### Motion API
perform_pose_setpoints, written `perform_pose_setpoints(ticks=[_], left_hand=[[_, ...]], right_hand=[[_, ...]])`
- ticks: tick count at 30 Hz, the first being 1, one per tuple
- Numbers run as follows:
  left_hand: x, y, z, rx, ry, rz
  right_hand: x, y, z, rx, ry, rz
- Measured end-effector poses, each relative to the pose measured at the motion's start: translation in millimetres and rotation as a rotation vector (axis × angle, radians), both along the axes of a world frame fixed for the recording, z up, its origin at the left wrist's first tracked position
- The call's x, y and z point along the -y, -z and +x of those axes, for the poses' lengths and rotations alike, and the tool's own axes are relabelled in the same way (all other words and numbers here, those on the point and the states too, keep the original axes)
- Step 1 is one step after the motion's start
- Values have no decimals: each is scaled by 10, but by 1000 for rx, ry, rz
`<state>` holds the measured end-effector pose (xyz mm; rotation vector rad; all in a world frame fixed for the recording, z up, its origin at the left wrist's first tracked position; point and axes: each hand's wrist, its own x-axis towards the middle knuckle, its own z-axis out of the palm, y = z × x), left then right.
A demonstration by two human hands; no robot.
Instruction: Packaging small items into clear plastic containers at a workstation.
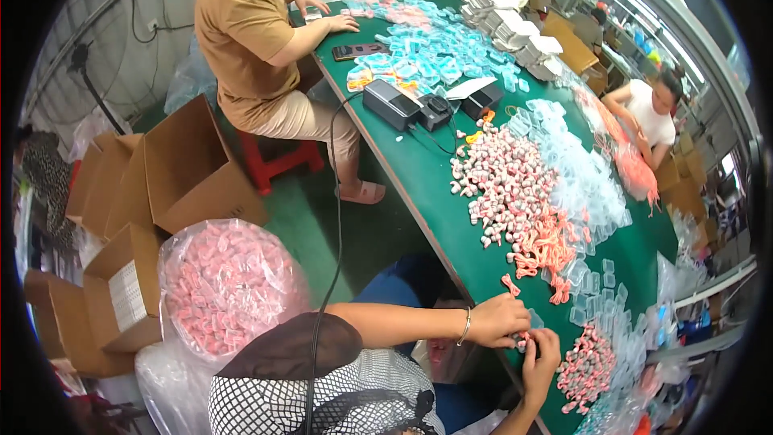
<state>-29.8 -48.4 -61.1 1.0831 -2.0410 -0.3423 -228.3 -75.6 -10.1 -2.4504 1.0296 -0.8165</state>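
Observation:
At the table's near edge, my left hand (498, 321), a bracelet on its wrist, meets my right hand (542, 361). Their fingertips close together around a small pink-and-grey piece (522, 343), partly hidden by the fingers. It resembles the bud-shaped pieces in the small pile (586, 366) right of my right hand. Just beyond my left hand lies a bundled orange cord (510, 284). Farther off spread more orange cords (543, 248) and a large heap of pink-and-white bud-shaped pieces (503, 181). Small clear plastic cases (588, 294) lie beyond my right hand.
On the green table (403, 161) stand black devices (392, 103), blue cases (439, 40) and white packets (515, 36). A black cable (336, 217) hangs on the left. Beside me are a bag of pink pieces (229, 286) and cardboard boxes (181, 165). Several people sit around the table.

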Motion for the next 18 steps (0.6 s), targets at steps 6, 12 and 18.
perform_pose_setpoints(ticks=[6, 12, 18], left_hand=[[108, -44, -43, -70, -6, -96], [115, -22, -39, -82, -38, -111], [102, 16, -58, -46, -27, -130]], right_hand=[[24, -50, -66, -8, 26, 88], [73, 61, -61, -54, 6, -126], [33, 108, -95, -54, -17, -199]])
